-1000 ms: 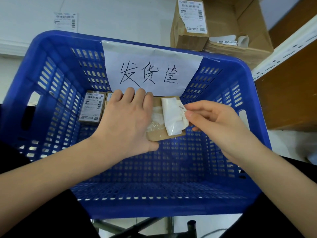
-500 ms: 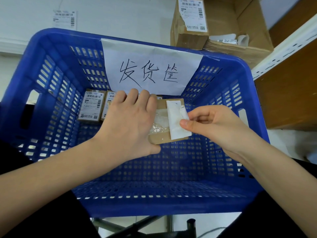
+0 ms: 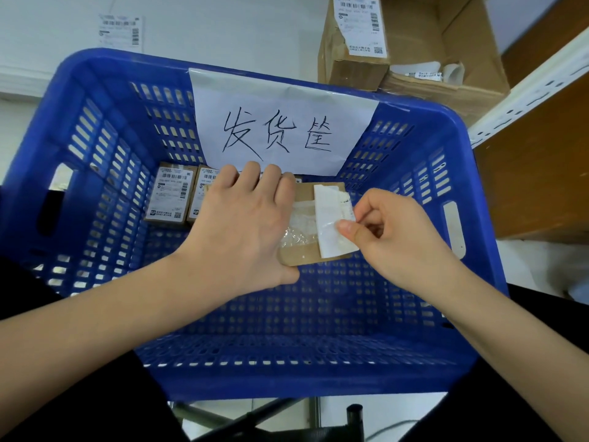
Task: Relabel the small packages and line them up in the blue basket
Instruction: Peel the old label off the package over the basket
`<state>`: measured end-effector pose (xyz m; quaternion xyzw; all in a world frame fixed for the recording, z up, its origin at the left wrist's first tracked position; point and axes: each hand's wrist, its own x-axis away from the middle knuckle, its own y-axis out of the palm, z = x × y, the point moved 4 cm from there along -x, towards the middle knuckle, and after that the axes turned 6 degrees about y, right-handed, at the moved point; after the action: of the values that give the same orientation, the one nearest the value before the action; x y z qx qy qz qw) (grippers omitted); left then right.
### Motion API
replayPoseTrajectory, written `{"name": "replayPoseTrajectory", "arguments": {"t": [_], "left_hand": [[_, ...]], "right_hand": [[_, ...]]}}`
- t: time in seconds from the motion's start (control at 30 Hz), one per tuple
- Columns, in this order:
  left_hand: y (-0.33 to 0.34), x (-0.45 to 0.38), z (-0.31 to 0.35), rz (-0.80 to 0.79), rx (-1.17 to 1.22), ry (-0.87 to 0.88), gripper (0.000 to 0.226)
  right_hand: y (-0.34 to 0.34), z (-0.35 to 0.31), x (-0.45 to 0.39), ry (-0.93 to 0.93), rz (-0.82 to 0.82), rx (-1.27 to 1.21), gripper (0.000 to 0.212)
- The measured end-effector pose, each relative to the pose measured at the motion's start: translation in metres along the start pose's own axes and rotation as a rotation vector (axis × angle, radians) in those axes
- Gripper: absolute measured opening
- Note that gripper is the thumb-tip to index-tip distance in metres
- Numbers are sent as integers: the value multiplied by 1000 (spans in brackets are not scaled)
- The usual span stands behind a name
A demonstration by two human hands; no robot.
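A small brown package is held over the floor of the blue basket. My left hand grips the package from its left side, fingers over the top edge and thumb under the near edge. A white label is half peeled off the package's face, folded back toward the right. My right hand pinches the label's lower right edge between thumb and forefinger. Two labelled small packages lie side by side at the basket's far left; my left hand partly hides the second package.
A white paper sign with handwritten characters hangs on the basket's far wall. Behind the basket stand an open cardboard box and a labelled carton. A wooden shelf with a white rail rises at the right.
My right hand has drawn the label further off the package toward the right and shifted its pinch lower. The left hand keeps holding the package in place.
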<state>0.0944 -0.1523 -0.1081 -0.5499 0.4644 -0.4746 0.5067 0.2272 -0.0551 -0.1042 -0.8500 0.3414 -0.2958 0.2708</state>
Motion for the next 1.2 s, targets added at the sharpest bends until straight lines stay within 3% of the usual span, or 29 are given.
{"name": "replayPoseTrajectory", "arguments": {"t": [0.3,0.6,0.73,0.97,1.07,1.2], "left_hand": [[2,0,-1,-2,-9,1,90],[6,4,11,-41,-42,73,92],[2,3,10,-15,-43,68,91],[1,3,8,-10,-55,70,89],[1,2,5,-1,-83,58,92],[-2,0,4,17,-91,46,93]], "right_hand": [[2,-4,3,-29,-159,50,29],[1,-4,2,-110,-98,-26,23],[-8,0,-1,-46,-27,-100,21],[-1,-7,1,-99,-102,96,29],[-2,-8,2,-61,-166,-17,10],[-7,1,0,102,-115,-186,10]]}}
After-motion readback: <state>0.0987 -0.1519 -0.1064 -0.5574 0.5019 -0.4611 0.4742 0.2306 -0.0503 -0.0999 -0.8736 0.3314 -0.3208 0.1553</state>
